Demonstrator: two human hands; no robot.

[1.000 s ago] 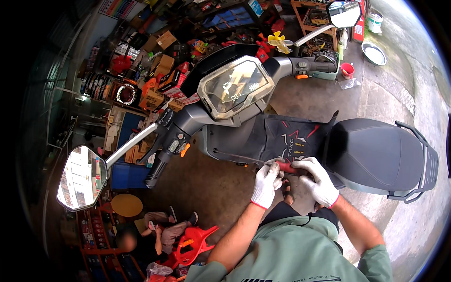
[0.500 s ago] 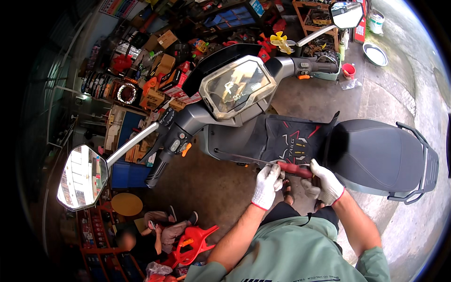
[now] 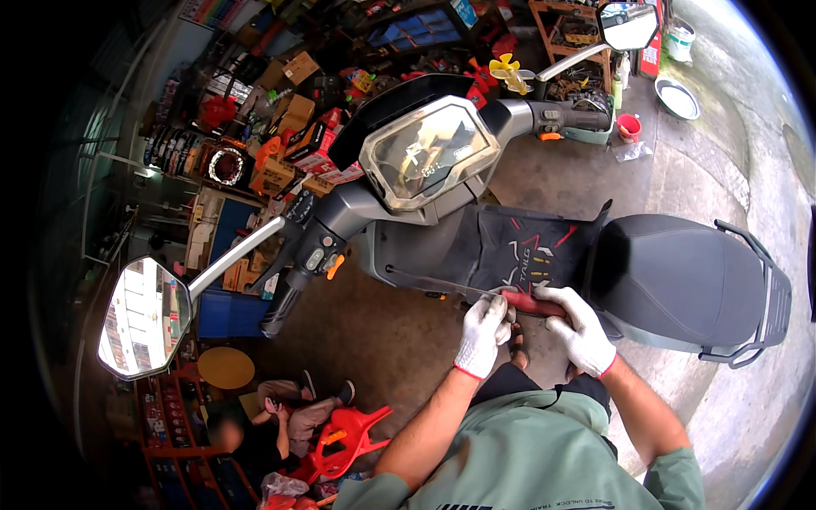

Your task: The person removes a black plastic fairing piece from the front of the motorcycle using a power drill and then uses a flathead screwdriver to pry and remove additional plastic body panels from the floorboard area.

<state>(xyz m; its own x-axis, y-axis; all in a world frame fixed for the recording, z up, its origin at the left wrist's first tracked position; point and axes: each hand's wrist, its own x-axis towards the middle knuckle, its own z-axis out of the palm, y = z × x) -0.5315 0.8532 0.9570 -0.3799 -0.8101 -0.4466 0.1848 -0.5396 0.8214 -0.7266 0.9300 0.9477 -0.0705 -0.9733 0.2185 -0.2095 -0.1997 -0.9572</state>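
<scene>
A long screwdriver with a red handle (image 3: pixel 529 303) lies across in front of me, its thin shaft running left to the inner front panel (image 3: pixel 416 251) of an electric scooter. The tip appears to be at a dark spot low on that panel's near edge. My left hand (image 3: pixel 484 333), in a white knitted glove, pinches the shaft where it meets the handle. Gloved the same way, my right hand (image 3: pixel 582 327) is closed around the handle's right end. Below the tool is the scooter's dark floor mat (image 3: pixel 510 246); the black seat (image 3: pixel 680 276) is at the right.
The scooter's handlebar grip (image 3: pixel 285 302) and mirror (image 3: pixel 144 319) reach out at left. A seated person (image 3: pixel 272 425) is by a red plastic stool (image 3: pixel 348 438) at lower left. Boxes and parts crowd the back. A red bucket (image 3: pixel 629 127) and a basin (image 3: pixel 677 98) stand at far right.
My right hand has shifted slightly left and up along the handle, and its fingers now wrap over the top. The left hand and screwdriver stay almost in place.
</scene>
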